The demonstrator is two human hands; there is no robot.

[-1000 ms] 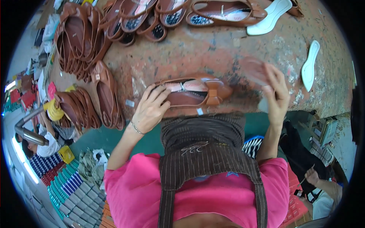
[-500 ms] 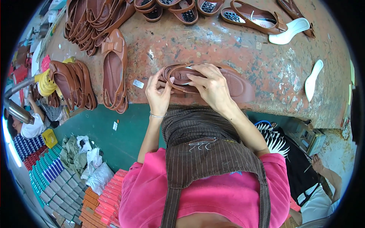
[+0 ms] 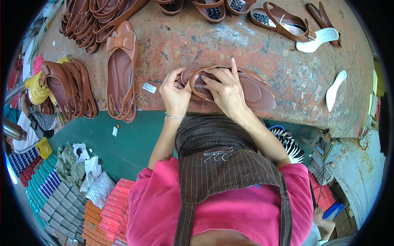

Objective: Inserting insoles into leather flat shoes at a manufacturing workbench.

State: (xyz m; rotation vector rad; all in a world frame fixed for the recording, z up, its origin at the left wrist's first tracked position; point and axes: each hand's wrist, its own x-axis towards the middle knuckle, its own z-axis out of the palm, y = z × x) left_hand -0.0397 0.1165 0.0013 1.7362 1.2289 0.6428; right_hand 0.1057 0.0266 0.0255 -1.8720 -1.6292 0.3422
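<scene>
A brown sandal [image 3: 262, 82] lies crosswise in front of me at the table's near edge, its heel end to the left. A brown insole [image 3: 257, 98] reaches from its heel part to the right and covers much of it. My left hand [image 3: 175, 95] is closed round the heel end, thumb against the gathered heel strap [image 3: 194, 82]. Bent over the middle is my right hand [image 3: 226, 90], its thumb and fingers gripping the insole, one finger stretched up. My fingers hide part of the insole and the sandal's inside.
A bow-fronted brown shoe [image 3: 122, 67] lies to the left, beyond a small white label [image 3: 149, 87]. More brown shoes [image 3: 70, 89] stand farther left. Sandals [image 3: 283, 24] line the far side. White sole-shaped pieces [image 3: 336, 91] lie at right. Stacked boxes [image 3: 117, 207] stand on the floor.
The view has shifted slightly. One finger of my right hand has straightened upward while both hands stay on the sandal. The person at lower right has moved mostly out of view.
</scene>
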